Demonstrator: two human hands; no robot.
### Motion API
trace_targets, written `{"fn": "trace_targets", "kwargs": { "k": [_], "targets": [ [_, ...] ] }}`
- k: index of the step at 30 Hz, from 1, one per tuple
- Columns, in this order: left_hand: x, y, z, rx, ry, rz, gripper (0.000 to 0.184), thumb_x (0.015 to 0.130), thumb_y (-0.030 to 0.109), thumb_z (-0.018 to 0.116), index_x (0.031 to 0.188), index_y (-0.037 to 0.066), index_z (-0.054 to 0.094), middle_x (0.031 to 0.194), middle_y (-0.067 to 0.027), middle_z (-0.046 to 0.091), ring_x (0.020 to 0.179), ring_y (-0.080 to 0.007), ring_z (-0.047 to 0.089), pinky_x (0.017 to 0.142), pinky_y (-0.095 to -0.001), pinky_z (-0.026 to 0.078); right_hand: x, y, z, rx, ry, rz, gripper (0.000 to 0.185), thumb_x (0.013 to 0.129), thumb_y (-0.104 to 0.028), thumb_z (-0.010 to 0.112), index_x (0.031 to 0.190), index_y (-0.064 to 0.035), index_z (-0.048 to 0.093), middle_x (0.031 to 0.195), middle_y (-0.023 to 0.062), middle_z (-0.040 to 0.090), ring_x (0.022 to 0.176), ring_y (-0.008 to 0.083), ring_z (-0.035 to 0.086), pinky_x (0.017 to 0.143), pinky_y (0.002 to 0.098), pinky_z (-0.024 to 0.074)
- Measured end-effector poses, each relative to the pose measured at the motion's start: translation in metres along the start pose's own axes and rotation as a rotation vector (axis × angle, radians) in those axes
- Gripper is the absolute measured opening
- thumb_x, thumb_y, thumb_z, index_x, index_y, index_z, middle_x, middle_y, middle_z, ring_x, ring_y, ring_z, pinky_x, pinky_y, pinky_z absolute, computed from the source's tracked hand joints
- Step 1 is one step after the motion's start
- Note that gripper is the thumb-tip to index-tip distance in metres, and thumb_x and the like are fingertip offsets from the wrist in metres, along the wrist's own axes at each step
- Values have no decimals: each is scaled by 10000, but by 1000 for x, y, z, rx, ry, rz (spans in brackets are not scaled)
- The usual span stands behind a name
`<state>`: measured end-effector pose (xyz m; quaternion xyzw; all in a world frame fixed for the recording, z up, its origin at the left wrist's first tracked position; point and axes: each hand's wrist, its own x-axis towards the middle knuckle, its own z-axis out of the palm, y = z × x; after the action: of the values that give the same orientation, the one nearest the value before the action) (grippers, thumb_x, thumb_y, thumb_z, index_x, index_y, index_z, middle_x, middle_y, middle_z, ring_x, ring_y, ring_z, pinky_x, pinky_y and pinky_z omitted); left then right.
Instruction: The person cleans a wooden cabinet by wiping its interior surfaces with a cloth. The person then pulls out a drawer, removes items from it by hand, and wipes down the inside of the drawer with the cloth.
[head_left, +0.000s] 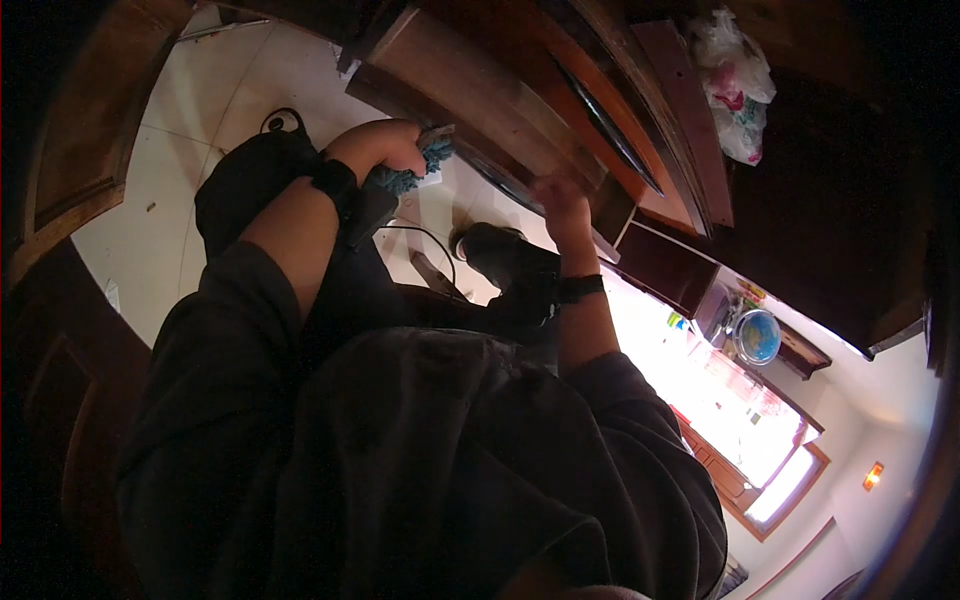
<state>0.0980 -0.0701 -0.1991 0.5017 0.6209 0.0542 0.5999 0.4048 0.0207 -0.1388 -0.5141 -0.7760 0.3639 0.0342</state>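
My left hand [398,147] is closed around a fluffy blue-grey chenille duster cloth [435,155], low over the tiled floor beside my knee. Its strands hang out below and past my fingers. My right hand [566,208] is up against the front of a brown wooden drawer [455,85]. Those fingers are blurred and dim, so whether they grip the drawer's edge cannot be made out. A long dark handle [605,125] runs along the wooden front just beyond that hand.
A tied white plastic bag [735,90] lies on the dark wooden top at upper right. Wooden panels stand at far left. Pale floor tiles [165,185] spread around my feet, with a black cable [440,245] there. A blue globe-like round object [757,337] sits near the bright window.
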Motion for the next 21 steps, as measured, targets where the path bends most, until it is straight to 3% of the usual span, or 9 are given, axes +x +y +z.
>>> {"fn": "trace_targets", "kwargs": {
  "k": [4, 7, 21],
  "targets": [
    [10, -6, 5, 8, 20, 14, 618, 677, 281, 761, 1199, 8, 574, 1129, -216, 630, 998, -326, 623, 864, -392, 482, 4, 10, -2, 698, -139, 305, 98, 939, -127, 551, 911, -43, 592, 894, 70, 631, 829, 179, 633, 756, 311, 538],
    [15, -9, 7, 15, 21, 20, 597, 680, 274, 762, 1187, 12, 585, 1120, -210, 636, 996, -322, 623, 868, -392, 479, 2, 10, 1, 870, -42, 348, 82, 946, -136, 551, 927, -63, 583, 904, 69, 628, 835, 184, 631, 769, 301, 536],
    [9, -5, 6, -20, 55, 25, 536, 692, 252, 755, 1145, 4, 610, 1071, -199, 653, 948, -306, 635, 846, -378, 483, 4, 20, 6, 911, -42, 348, 71, 932, -106, 568, 910, -68, 625, 858, 53, 641, 796, 164, 631, 751, 294, 540]
  ]
}}
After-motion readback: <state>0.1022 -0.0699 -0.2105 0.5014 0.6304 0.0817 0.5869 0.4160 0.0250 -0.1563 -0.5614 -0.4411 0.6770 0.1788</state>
